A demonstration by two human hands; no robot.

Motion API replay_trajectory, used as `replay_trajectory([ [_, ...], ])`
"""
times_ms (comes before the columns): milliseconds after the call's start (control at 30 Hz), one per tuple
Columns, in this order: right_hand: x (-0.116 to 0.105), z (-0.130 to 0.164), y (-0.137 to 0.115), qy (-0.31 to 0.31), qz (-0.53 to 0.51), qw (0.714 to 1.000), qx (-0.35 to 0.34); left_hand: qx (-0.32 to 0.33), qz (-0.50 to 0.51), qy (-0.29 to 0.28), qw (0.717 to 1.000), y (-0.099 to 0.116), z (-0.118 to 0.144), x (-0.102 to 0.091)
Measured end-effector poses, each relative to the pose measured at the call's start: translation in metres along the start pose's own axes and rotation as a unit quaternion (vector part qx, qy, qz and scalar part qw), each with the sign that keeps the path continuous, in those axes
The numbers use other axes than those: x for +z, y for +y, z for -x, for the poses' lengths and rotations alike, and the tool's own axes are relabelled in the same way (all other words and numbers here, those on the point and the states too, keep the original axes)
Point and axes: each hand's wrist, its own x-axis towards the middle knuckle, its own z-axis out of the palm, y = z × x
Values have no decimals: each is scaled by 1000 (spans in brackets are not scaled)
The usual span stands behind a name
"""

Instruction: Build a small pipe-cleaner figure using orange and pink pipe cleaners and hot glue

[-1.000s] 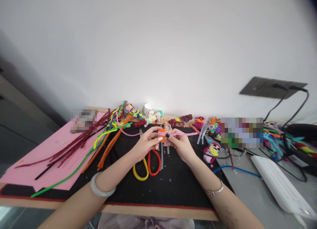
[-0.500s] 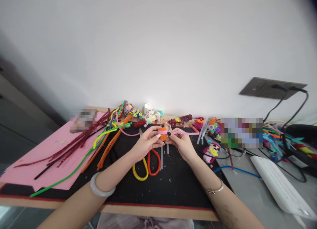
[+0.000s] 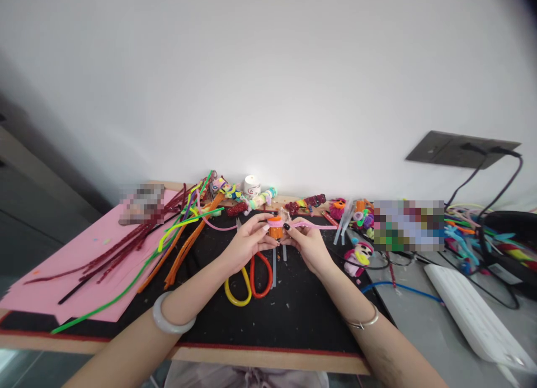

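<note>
My left hand [image 3: 247, 243] and right hand [image 3: 307, 243] meet fingertip to fingertip ahead of me, fingers pinched, forearms angling inward, a bangle on each wrist.

We note: mat [image 3: 293, 321] on table [image 3: 268, 361]; sheet [image 3: 62, 270] at its left; scissors [image 3: 249, 281] on mat, below both hands; pipe cleaners [image 3: 176, 242] left of them; power strip [image 3: 474, 315] far right.

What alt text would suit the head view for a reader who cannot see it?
Left hand and right hand pinch a small orange piece with a pink pipe cleaner trailing right, above a black mat. Scissors lie below the hands, loose pipe cleaners to the left, a white keyboard at right.
</note>
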Motion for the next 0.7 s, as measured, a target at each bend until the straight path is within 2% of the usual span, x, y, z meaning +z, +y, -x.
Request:
replay_trajectory([
  [467, 2, 1, 3, -7, -10, 1000, -2, 6, 0, 14, 1000, -2, -1, -1],
  [700, 1, 1, 4, -7, 5, 1000, -8, -14, 37, -8, 999, 1, -1, -1],
])
